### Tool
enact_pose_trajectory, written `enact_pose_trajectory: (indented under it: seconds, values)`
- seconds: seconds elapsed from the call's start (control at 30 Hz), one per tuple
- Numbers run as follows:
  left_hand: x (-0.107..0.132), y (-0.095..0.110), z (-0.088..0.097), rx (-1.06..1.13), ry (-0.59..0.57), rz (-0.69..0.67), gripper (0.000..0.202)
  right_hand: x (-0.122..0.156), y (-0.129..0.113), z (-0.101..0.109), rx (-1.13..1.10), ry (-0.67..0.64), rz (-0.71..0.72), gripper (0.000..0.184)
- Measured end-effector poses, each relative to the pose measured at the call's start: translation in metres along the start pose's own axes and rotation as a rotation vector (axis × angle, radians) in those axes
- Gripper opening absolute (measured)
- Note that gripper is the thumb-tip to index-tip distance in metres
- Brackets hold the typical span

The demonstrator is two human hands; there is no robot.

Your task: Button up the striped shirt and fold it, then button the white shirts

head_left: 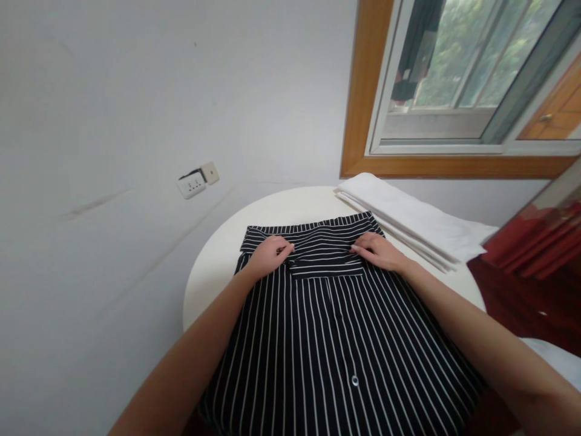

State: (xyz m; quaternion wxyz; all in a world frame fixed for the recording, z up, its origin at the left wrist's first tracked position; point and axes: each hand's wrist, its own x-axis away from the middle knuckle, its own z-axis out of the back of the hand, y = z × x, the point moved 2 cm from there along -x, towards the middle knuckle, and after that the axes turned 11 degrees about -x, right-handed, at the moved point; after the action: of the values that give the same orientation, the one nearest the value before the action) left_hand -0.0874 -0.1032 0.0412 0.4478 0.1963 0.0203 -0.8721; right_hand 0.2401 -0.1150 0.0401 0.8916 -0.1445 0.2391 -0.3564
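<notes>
A black skirt (318, 339) with thin white stripes lies front up over the round white table (213, 275), its lower part reaching past the near edge toward me. Its waist is at the far end, where a band with crosswise stripes (323, 248) lies across the front. My left hand (270, 255) rests on the left part of this band with curled fingers closed on the cloth. On the band's right part, my right hand (379, 251) pinches the fabric between thumb and fingers. A pale button (354, 381) shows on the front placket.
Folded white cloth or sheets (408, 218) lie along the table's right side, overhanging its edge. Behind the table stands a white wall with a socket (191, 184). A wood-framed window (356, 121) is at the upper right, and red fabric (535, 236) hangs at the far right.
</notes>
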Motion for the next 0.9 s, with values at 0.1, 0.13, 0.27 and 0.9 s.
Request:
enact_pose_trajectory:
  seconds: [0.1,0.13,0.27,0.9]
  values:
    - [-0.025,0.004,-0.002,-0.106,0.099,0.036,0.033,-0.028,-0.003,0.004,0.055,0.108,-0.091,0.043]
    - [-0.035,0.005,-0.004,-0.136,0.115,0.054,0.033,-0.040,-0.005,0.003,0.085,0.133,-0.102,0.042]
    - [-0.061,0.007,-0.023,-0.239,0.117,0.148,0.036,-0.091,-0.013,-0.018,0.197,0.106,-0.128,0.037]
    - [-0.054,-0.005,-0.066,-0.292,-0.249,0.345,0.066,-0.107,0.010,-0.085,0.119,0.003,-0.579,0.073]
